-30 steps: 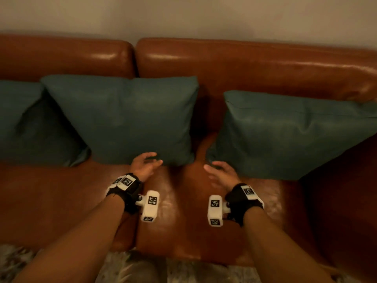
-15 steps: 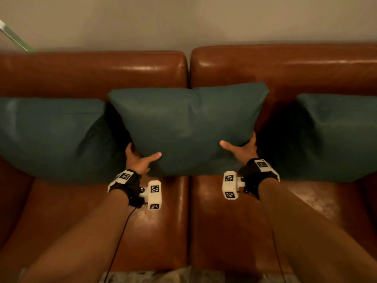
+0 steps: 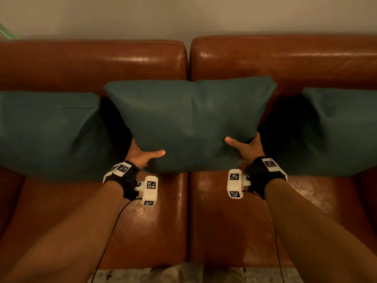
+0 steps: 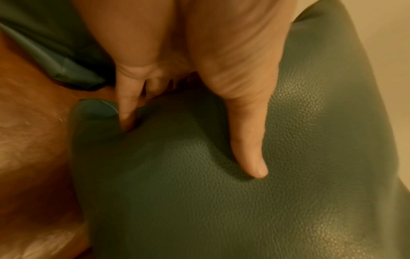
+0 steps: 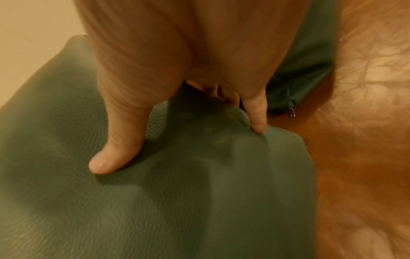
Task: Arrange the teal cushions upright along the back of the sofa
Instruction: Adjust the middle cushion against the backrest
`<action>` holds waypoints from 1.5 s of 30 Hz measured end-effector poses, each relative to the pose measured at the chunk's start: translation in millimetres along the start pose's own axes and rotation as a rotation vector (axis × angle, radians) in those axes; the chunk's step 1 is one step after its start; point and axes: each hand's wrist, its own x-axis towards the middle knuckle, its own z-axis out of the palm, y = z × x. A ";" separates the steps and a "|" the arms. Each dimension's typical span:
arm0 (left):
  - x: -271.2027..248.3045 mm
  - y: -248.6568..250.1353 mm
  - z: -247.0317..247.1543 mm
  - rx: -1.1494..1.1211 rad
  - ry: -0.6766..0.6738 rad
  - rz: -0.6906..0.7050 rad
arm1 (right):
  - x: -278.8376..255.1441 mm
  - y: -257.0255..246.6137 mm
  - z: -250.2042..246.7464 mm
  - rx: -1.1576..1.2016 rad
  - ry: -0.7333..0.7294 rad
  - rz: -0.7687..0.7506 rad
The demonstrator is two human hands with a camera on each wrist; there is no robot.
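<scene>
The middle teal cushion [image 3: 189, 123] stands upright against the brown sofa back [image 3: 285, 62], straddling the seam between the two seats. My left hand [image 3: 142, 154] grips its lower left corner, thumb on the front face and fingers behind. My right hand [image 3: 244, 146] grips the lower right corner the same way. In the left wrist view the thumb [image 4: 248, 149] presses the middle cushion [image 4: 221, 201]; in the right wrist view the thumb [image 5: 115, 154] dents the same cushion [image 5: 155, 210]. A second teal cushion [image 3: 49, 133] leans at the left, a third [image 3: 338, 131] at the right.
The leather seat [image 3: 204, 221] lies bare in front of the cushions. A plain wall [image 3: 183, 15] rises behind the sofa. A patterned rug [image 3: 167, 274] shows at the bottom edge. Cables run along both forearms.
Both hands went from hovering open above the seat to gripping the middle cushion's lower corners. Since half a second ago the cushion sits slightly more centred on the seam.
</scene>
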 end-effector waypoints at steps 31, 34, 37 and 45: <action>-21.1 19.0 -6.4 0.007 0.030 -0.139 | -13.4 18.0 1.9 -0.150 0.068 -0.001; -39.3 12.9 -13.3 0.013 0.063 -0.198 | -30.6 27.6 9.2 -0.155 0.109 0.057; -59.2 3.4 -18.8 -0.002 0.107 -0.183 | -54.1 42.9 30.4 -0.157 0.117 0.051; -95.6 -16.5 -78.5 -0.103 0.178 -0.113 | -110.3 36.2 133.0 -0.430 -0.290 -0.029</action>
